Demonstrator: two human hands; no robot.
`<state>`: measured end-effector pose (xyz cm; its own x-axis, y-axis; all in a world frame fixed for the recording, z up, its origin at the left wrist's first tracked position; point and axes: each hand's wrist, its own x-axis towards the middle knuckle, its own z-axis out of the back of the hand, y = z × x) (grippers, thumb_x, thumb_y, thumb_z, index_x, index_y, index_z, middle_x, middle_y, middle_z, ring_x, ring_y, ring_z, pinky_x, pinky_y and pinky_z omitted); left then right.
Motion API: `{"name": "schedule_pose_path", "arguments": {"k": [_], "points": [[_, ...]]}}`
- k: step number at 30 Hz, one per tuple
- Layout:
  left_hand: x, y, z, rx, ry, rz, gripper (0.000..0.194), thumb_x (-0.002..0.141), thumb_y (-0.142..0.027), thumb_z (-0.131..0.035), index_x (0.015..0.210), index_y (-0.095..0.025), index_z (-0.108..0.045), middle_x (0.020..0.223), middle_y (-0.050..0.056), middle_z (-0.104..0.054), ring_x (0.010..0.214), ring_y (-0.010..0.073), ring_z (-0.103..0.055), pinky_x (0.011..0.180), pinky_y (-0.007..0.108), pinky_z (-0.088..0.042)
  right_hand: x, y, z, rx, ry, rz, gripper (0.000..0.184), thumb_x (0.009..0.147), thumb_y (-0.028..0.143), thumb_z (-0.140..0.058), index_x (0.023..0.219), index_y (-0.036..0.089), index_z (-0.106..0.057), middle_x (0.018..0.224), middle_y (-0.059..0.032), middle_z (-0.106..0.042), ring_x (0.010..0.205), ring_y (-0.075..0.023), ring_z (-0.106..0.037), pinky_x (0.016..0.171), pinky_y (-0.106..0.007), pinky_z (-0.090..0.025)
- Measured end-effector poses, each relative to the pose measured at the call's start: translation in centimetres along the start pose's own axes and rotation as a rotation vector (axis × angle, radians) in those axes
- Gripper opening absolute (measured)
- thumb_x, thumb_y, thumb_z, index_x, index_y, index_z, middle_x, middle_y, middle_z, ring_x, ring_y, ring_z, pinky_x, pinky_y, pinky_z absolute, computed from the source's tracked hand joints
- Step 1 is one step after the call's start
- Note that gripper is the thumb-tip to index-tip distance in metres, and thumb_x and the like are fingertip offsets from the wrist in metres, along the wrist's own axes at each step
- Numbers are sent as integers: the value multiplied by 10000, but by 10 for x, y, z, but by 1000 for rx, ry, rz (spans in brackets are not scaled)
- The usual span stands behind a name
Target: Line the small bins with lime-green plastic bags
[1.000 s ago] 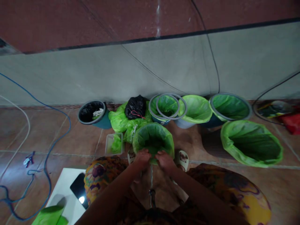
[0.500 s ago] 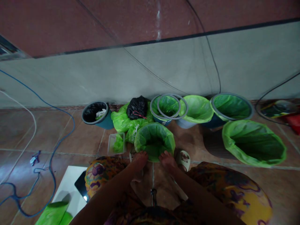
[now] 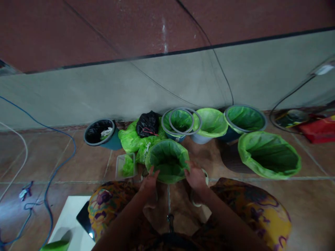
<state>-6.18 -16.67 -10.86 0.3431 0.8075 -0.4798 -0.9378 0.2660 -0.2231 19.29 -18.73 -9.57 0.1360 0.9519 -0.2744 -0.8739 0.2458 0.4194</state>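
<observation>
Green-lined bin at your twelve o'clock; left hand at bin's eight o'clock, right hand at four, fingers loosely open, any grip indiscernible; opposed placement likely steadies bin.

We seem to be in a plain utility corner, perhaps of a home, though we cannot tell whether it is a room or a covered porch. Below our left hand and right hand spreads a brown tiled floor; beyond them, a wall is painted dark red above and grey-green below, with thin cords across it. We count 5 green-lined bins between, beyond and right of the hands, and 1 black-lined bin beyond and left, near full bags.
</observation>
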Motion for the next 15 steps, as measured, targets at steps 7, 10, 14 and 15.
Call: {"name": "schedule_pose_path", "arguments": {"k": [7,10,14,15], "points": [[3,-77,7,-106,-25,-153,443,880,-210,-438,1320,-190,-483,1412,104,-513,1109,202,-632,964,301,-490,19,-45,7,96,149,-265,349,947,370,-454,962,128,-705,965,-148,-732,951,-244,-680,775,-297,-454],[20,-104,1,-87,28,-198,430,877,-229,-465,1304,-185,-469,1340,107,-553,1094,206,-637,926,295,-500,21,-39,-11,138,156,-248,358,912,435,-524,911,123,-700,910,-135,-735,887,-235,-686,745,-293,-452],[39,-110,-8,8,101,-139,327,909,-183,-404,1211,-166,-528,1209,114,-624,1041,221,-659,859,307,-506,28,-36,-27,398,49,-339,119,809,244,-638,764,143,-681,779,-79,-714,803,-203,-665,710,-277,-447],[41,-108,-10,23,116,-127,313,922,-167,-371,1180,-164,-547,1171,113,-641,1031,222,-662,851,310,-503,31,-36,-30,541,17,-383,84,778,199,-650,711,150,-665,718,-59,-695,763,-192,-656,690,-270,-449]]}}
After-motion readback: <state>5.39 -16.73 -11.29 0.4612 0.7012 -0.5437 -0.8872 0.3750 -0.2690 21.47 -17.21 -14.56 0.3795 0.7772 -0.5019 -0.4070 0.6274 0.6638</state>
